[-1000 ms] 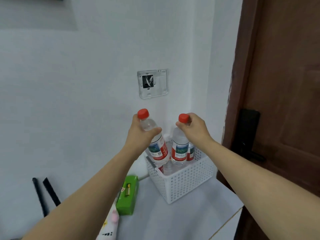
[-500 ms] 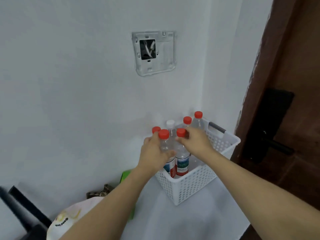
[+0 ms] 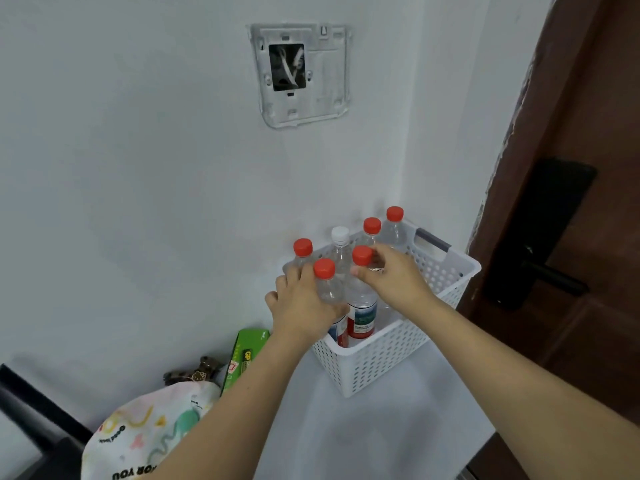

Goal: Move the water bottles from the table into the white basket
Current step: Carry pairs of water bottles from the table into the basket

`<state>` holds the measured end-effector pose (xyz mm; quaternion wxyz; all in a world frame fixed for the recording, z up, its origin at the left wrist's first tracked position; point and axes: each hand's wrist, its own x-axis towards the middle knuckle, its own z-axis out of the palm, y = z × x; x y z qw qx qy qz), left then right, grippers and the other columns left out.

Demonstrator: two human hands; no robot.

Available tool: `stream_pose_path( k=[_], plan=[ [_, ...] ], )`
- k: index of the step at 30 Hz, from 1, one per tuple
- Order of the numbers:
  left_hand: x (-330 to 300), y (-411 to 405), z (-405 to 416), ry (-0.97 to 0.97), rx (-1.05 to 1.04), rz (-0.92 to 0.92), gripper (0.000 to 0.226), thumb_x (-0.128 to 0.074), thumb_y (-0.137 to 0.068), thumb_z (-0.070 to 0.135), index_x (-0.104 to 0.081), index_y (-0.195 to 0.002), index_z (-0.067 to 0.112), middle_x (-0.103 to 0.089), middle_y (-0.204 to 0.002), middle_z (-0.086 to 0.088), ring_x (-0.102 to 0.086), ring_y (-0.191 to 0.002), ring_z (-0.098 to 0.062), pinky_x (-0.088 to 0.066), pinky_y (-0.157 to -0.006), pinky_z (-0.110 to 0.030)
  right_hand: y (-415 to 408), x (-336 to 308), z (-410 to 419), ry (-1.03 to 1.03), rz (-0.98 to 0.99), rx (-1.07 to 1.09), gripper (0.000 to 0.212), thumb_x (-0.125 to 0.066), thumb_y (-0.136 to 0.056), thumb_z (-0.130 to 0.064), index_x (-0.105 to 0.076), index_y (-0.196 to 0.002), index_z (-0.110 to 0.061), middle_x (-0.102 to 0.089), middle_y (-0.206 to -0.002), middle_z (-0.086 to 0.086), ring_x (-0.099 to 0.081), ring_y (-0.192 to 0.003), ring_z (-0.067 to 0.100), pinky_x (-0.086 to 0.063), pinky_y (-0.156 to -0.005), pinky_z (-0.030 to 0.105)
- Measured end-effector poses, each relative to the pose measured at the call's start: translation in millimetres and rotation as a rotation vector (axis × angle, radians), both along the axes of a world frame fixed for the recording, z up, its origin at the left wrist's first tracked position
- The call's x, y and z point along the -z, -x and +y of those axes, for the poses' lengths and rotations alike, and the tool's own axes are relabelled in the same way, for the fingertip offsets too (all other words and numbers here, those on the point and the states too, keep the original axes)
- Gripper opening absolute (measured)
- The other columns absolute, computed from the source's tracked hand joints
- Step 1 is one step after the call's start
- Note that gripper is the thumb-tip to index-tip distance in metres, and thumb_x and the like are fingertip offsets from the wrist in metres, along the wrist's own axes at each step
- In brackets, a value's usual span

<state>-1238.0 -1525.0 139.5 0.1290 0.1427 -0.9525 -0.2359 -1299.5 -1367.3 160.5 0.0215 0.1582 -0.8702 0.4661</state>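
A white perforated basket (image 3: 384, 362) stands on the white table in the corner against the wall. Several clear water bottles stand upright inside it, most with red caps, one with a white cap (image 3: 340, 235). My left hand (image 3: 304, 306) grips the body of a red-capped bottle (image 3: 327, 284) at the basket's near left, its base down inside the basket. My right hand (image 3: 394, 278) holds the neck of another red-capped bottle (image 3: 362, 299) beside it, also inside the basket. The lower parts of the back bottles are hidden.
A green battery pack (image 3: 247, 351) lies left of the basket. A patterned pouch (image 3: 145, 431) sits at the lower left. The brown door (image 3: 581, 202) with a black handle (image 3: 550, 275) is close on the right. An open switch box (image 3: 299, 72) is on the wall.
Both hands have lowered their bottles from above the basket down into it. The view has tilted downward and come closer to the basket.
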Motion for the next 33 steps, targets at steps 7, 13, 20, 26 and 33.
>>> stream_pose_path(
  k=[7, 13, 20, 26, 33],
  plan=[
    [-1.2, -1.4, 1.7, -0.047, 0.004, -0.011, 0.088, -0.074, -0.063, 0.054, -0.034, -0.138, 0.034, -0.036, -0.139, 0.003, -0.034, -0.124, -0.025, -0.027, -0.101, -0.042, -9.9, -4.4, 0.1, -0.05, 0.019, 0.01, 0.028, -0.071, -0.085, -0.037, -0.059, -0.109, -0.028, -0.065, -0.105, -0.012, -0.06, -0.103, 0.01, -0.048, -0.093, 0.034],
    [-21.8, -15.9, 16.5, -0.013, -0.014, -0.058, 0.07, -0.073, -0.073, 0.047, -0.044, -0.132, 0.023, -0.043, -0.133, -0.004, -0.04, -0.122, -0.029, -0.03, -0.101, -0.041, -46.9, -31.4, 22.1, -0.08, 0.03, 0.042, 0.049, -0.068, -0.088, -0.034, -0.051, -0.132, -0.02, -0.057, -0.133, -0.005, -0.053, -0.116, 0.012, -0.044, -0.098, 0.032],
    [-78.6, -62.9, 58.2, 0.052, 0.1, 0.31, 0.043, -0.058, -0.093, 0.027, -0.052, -0.13, 0.005, -0.054, -0.128, -0.014, -0.05, -0.115, -0.033, -0.042, -0.094, -0.044, -120.3, -87.0, 95.8, -0.181, 0.16, 0.107, 0.046, -0.062, -0.093, -0.024, -0.048, -0.135, -0.014, -0.056, -0.132, 0.001, -0.052, -0.116, 0.014, -0.037, -0.089, 0.022],
    [-126.6, -123.3, 138.2, 0.259, 0.361, 0.437, 0.038, -0.05, -0.098, 0.025, -0.05, -0.132, 0.01, -0.053, -0.132, -0.009, -0.049, -0.118, -0.028, -0.045, -0.095, -0.04, -199.9, -122.1, 184.2, -0.28, 0.214, 0.18, 0.063, -0.058, -0.096, -0.032, -0.03, -0.15, -0.015, -0.035, -0.155, 0.004, -0.036, -0.139, 0.02, -0.032, -0.114, 0.034],
    [-158.5, -195.6, 250.0, 0.326, 0.517, 0.577, 0.043, -0.051, -0.099, 0.024, -0.047, -0.138, 0.009, -0.049, -0.142, -0.01, -0.044, -0.129, -0.026, -0.038, -0.106, -0.035, -303.9, -147.9, 287.9, -0.358, 0.281, 0.329, 0.061, -0.056, -0.096, -0.032, -0.032, -0.149, -0.016, -0.035, -0.154, 0.002, -0.033, -0.14, 0.018, -0.029, -0.11, 0.029]
  ],
)
